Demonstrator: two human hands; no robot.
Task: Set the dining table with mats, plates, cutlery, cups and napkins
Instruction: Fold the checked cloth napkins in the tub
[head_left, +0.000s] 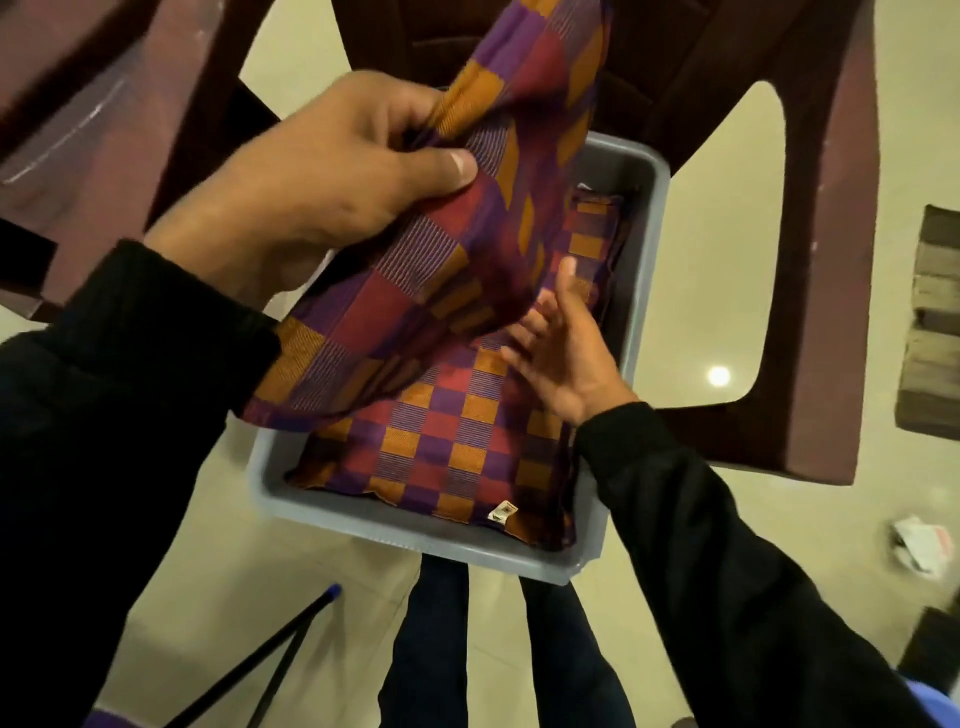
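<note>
A: Reading the head view, I see my left hand pinching 1 checked cloth mat between thumb and curled fingers, lifted clear of the stack of matching mats in the grey plastic tray.

B: Which way does the stack run?

A: Its long axis runs away from me, toward the maroon plastic chair. The lifted mat hangs up and to the left, its lower edge draping over the stack's left side.

B: And the other hand?

A: My right hand is spread, fingers straight, gripping nothing, just over the stack's right edge and below the lifted mat. I judge it the nearer hand for steadying the mats or taking the hanging end; whether its fingertips touch cloth I cannot tell.
</note>
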